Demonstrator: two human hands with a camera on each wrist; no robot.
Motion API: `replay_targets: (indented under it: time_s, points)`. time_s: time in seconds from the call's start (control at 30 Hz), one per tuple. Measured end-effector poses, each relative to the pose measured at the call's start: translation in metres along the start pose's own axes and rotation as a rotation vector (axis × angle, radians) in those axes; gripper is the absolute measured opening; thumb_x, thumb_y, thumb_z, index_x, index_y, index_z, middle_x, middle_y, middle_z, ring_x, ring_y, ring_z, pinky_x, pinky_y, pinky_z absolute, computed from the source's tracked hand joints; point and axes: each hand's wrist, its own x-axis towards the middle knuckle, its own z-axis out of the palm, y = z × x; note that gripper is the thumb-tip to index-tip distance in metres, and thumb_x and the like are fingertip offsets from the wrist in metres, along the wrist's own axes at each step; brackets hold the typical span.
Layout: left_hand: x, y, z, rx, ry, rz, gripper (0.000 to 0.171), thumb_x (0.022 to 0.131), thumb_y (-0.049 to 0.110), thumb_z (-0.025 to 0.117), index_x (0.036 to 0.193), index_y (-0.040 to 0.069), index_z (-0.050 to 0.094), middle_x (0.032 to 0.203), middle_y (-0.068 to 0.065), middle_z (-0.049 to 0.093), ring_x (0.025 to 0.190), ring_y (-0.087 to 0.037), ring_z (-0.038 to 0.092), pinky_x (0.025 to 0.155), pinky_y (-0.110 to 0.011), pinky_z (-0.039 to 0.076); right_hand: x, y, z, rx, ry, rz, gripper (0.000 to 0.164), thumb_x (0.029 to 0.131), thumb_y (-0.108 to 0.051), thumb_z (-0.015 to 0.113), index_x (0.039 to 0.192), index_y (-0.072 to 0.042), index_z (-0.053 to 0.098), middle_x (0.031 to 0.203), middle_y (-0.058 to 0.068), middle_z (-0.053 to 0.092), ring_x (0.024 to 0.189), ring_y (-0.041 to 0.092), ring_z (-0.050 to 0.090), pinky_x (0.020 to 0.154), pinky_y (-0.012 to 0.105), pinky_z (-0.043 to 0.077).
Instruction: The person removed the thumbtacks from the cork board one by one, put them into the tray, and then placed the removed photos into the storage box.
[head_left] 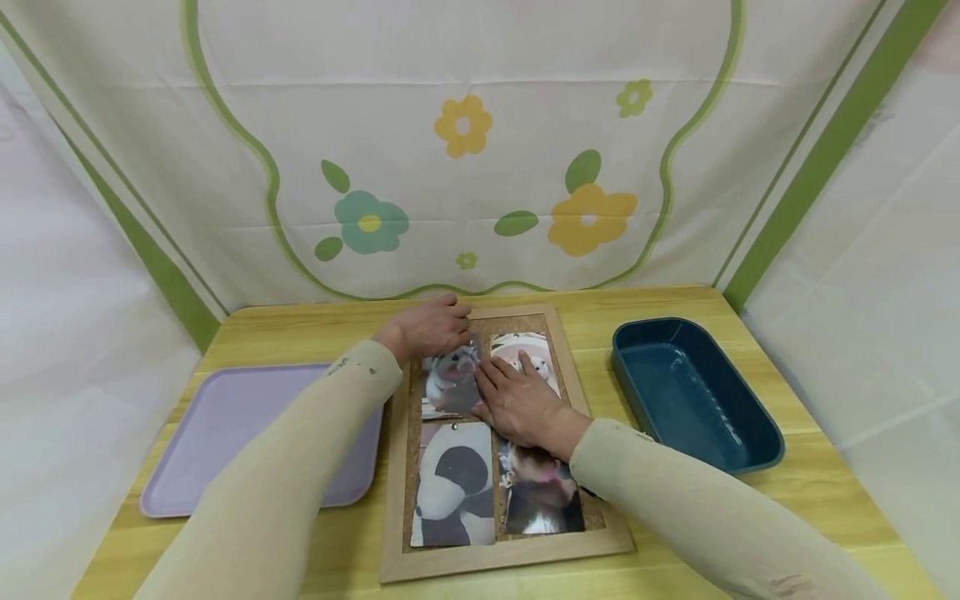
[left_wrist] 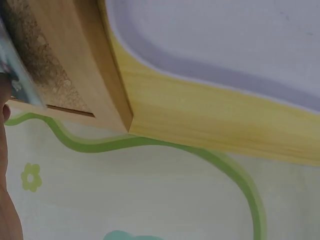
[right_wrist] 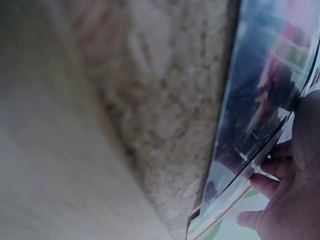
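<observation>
A wood-framed cork board [head_left: 510, 554] lies on the table, bearing several photos. At the top of the upper-left photo [head_left: 448, 387], a white animal on grey, my left hand [head_left: 429, 327] curls its fingers and pinches the upper edge. In the left wrist view that photo's edge [left_wrist: 20, 75] stands tilted off the cork; the fingertips are mostly hidden. My right hand [head_left: 521, 404] rests with extended fingers across the upper-right photo [head_left: 551, 375], its fingertips reaching the upper-left photo's side. Below lie a panda plush photo [head_left: 453, 492] and a dark animal photo [head_left: 543, 500], partly under the right wrist.
A lilac tray [head_left: 225, 433] lies to the left, partly beneath the left forearm. On the right stands a deep teal bin [head_left: 686, 400], close to the right sleeve. A flower-printed curtain [head_left: 465, 200] borders the yellow wooden table [head_left: 817, 500] at the back.
</observation>
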Motion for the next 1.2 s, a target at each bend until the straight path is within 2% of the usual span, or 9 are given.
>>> replay_targets:
  time_s: [0.17,0.43,0.63,0.87,1.2]
  points:
    - [-0.004,0.001,-0.001,-0.003,0.002,-0.012,0.017,0.107,0.02,0.063,0.124,0.02,0.067,0.118,0.003,0.068,0.107,-0.022,0.051,0.09,-0.04,0.039,-0.001,0.0,-0.003,0.007,-0.007,-0.001,0.067,0.114,-0.054,0.029,0.165,-0.012,0.036,0.171,0.008,0.036,0.158,0.028,0.033,0.127,0.062,0.026]
    - [-0.006,-0.001,-0.005,0.027,0.048,-0.031,0.014,0.108,0.022,0.062,0.12,0.02,0.067,0.116,0.003,0.067,0.106,-0.021,0.051,0.092,-0.039,0.041,-0.001,0.0,-0.004,0.01,-0.012,0.0,0.068,0.113,-0.055,0.03,0.165,-0.011,0.036,0.171,0.008,0.036,0.158,0.028,0.033,0.127,0.062,0.026]
    - [-0.009,0.001,-0.007,0.026,0.111,-0.05,0.014,0.107,0.021,0.064,0.12,0.017,0.067,0.118,0.001,0.069,0.11,-0.023,0.053,0.097,-0.04,0.044,-0.001,0.0,-0.004,0.028,-0.027,0.007,0.068,0.113,-0.054,0.03,0.166,-0.011,0.036,0.171,0.008,0.035,0.159,0.028,0.033,0.127,0.062,0.024]
    - [-0.011,0.006,-0.008,0.02,0.176,-0.106,0.009,0.107,0.018,0.063,0.115,0.015,0.067,0.117,0.001,0.071,0.107,-0.023,0.052,0.098,-0.042,0.045,0.0,0.0,-0.004,0.033,-0.037,0.009,0.068,0.113,-0.055,0.029,0.166,-0.012,0.035,0.172,0.007,0.034,0.159,0.028,0.032,0.127,0.062,0.024]
    - [-0.016,0.01,-0.009,0.089,0.23,-0.141,0.009,0.108,0.02,0.063,0.116,0.016,0.065,0.115,0.002,0.069,0.106,-0.023,0.051,0.098,-0.041,0.044,-0.001,0.0,-0.004,0.046,-0.057,0.009,0.069,0.113,-0.056,0.027,0.167,-0.013,0.033,0.173,0.007,0.031,0.16,0.028,0.03,0.127,0.063,0.023]
